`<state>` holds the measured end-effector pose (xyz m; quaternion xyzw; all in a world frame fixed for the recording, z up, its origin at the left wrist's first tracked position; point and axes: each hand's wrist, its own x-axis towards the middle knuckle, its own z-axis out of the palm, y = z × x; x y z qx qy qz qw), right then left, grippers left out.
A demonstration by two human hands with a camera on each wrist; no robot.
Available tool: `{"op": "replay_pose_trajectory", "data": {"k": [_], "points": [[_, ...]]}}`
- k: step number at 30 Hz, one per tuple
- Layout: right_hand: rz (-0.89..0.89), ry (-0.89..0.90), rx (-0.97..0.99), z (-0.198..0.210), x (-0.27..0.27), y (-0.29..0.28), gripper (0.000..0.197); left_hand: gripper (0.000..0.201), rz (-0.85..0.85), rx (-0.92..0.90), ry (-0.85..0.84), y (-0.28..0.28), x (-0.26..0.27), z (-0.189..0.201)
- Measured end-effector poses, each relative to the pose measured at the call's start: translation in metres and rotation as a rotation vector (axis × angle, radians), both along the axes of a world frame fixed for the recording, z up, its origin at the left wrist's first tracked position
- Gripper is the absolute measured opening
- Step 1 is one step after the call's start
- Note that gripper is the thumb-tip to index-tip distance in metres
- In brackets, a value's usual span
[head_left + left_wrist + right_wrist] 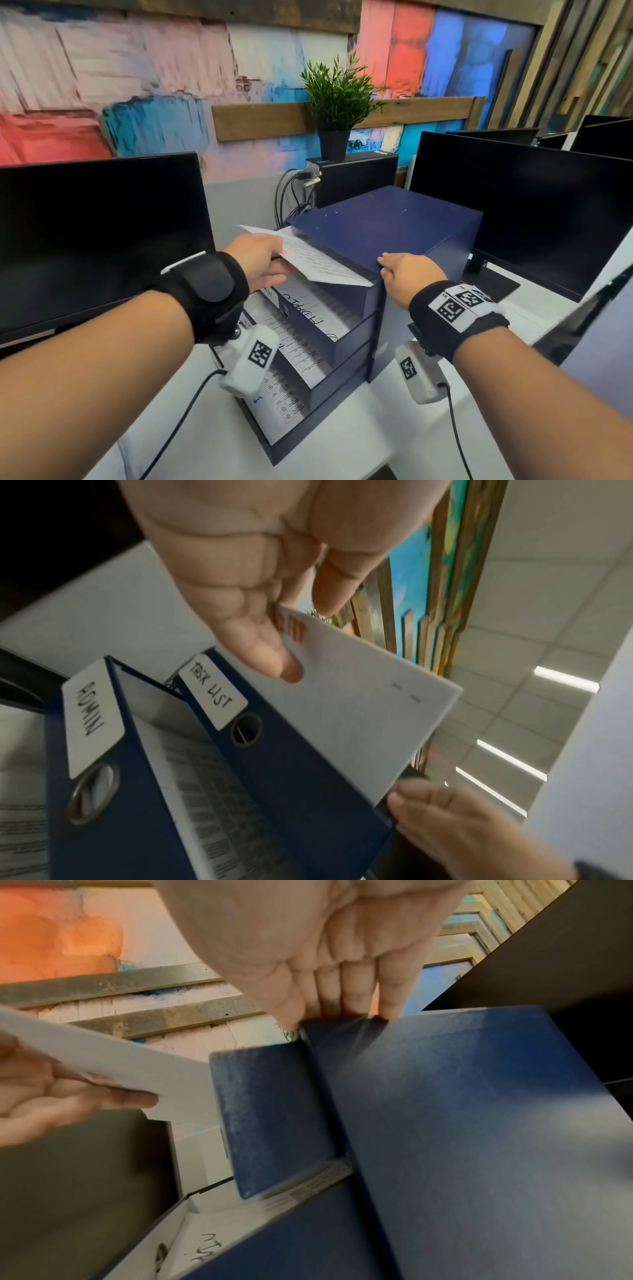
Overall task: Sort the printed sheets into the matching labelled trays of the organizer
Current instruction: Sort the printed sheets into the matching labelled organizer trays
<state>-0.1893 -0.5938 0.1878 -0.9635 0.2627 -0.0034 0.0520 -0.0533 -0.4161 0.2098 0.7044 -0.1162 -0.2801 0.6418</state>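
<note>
Left hand (255, 262) pinching sheet (310, 260), long axis into top tray, right hand (407, 274) flat-fingered on organizer (387, 222)

White printed sheet (310, 258) slants half-inside the navy organizer's (387, 222) top tray.

White desk (346, 428) under the navy organizer (387, 219), flanked by two black monitors (99, 233).

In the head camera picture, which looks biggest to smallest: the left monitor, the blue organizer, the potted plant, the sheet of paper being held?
1. Left monitor
2. Blue organizer
3. Potted plant
4. Sheet, partly hidden.
The monitor sits nearer the camera, so its lead may be exaggerated.
</note>
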Motion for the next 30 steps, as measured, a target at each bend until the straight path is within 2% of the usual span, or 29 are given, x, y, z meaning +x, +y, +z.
{"op": "replay_pose_trajectory", "data": {"k": [1, 6, 10, 16, 19, 21, 24, 30], "points": [[0.001, -0.002, 0.000, 0.000, 0.000, 0.000, 0.043, 0.031, -0.038, 0.052, -0.033, -0.005, -0.002, -0.002], [-0.003, 0.004, 0.007, 0.001, 0.000, 0.002, 0.044, 0.046, -0.260, 0.371, -0.438, -0.024, -0.008, -0.015], [0.003, 0.005, -0.005, 0.001, 0.000, 0.003, 0.043, 0.056, -0.314, 0.674, -0.779, -0.035, -0.003, -0.031], [0.009, 0.029, -0.015, 0.004, -0.001, 0.006, 0.041, 0.067, -0.327, 0.894, -0.915, -0.054, -0.001, -0.042], [0.016, 0.027, -0.017, 0.003, -0.001, 0.005, 0.041, 0.067, -0.281, 0.925, -1.116, -0.053, 0.002, -0.049], [0.013, 0.025, -0.007, 0.002, 0.000, 0.004, 0.042, 0.072, -0.331, 0.887, -1.229, -0.052, 0.005, -0.053], [0.011, 0.019, 0.006, -0.001, 0.001, 0.002, 0.042, 0.083, -0.356, 0.831, -1.225, -0.052, 0.004, -0.053], [-0.001, -0.012, 0.038, -0.006, 0.001, -0.001, 0.044, 0.066, -0.393, 0.840, -1.265, -0.052, 0.005, -0.056]]}}
